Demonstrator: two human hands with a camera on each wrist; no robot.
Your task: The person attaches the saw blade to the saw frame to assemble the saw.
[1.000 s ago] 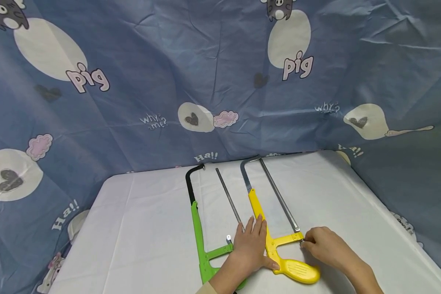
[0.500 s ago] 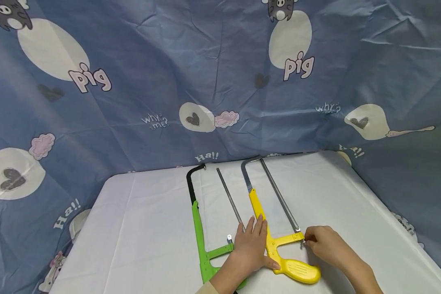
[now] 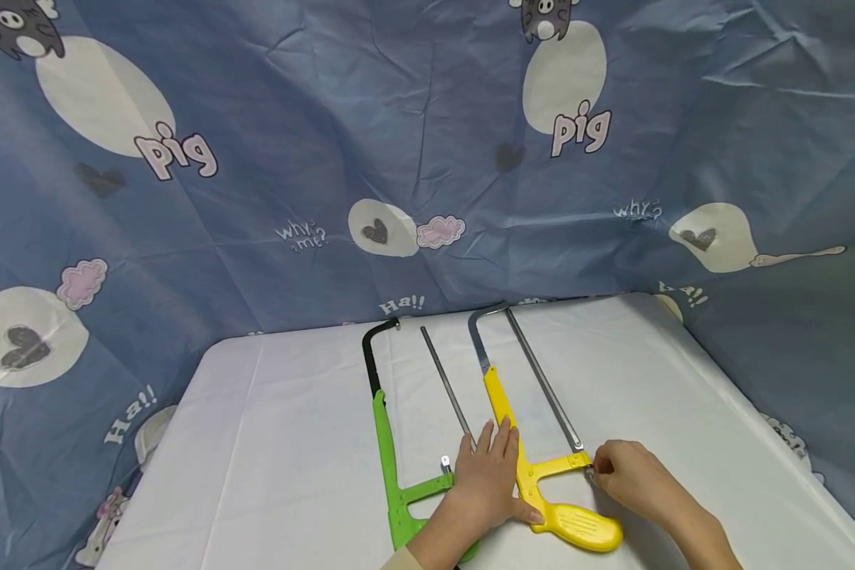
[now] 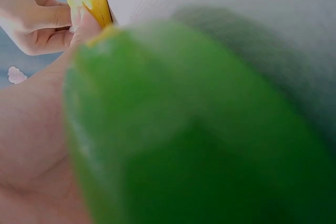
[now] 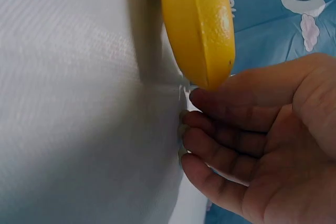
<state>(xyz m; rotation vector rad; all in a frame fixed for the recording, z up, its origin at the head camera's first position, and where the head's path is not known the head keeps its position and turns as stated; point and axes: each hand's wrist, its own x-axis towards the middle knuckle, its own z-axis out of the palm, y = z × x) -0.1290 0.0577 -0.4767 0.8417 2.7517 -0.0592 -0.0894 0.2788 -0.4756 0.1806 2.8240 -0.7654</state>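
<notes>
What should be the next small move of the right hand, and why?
Perhaps the right hand should turn the wing nut slightly: it pinches this nut, a blade spans the yellow saw, and the left hand steadies the saw.

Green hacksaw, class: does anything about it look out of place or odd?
Yes: no blade spans the green hacksaw. A loose metal strip, perhaps its blade, lies between it and the yellow hacksaw, whose own blade is fitted.
</notes>
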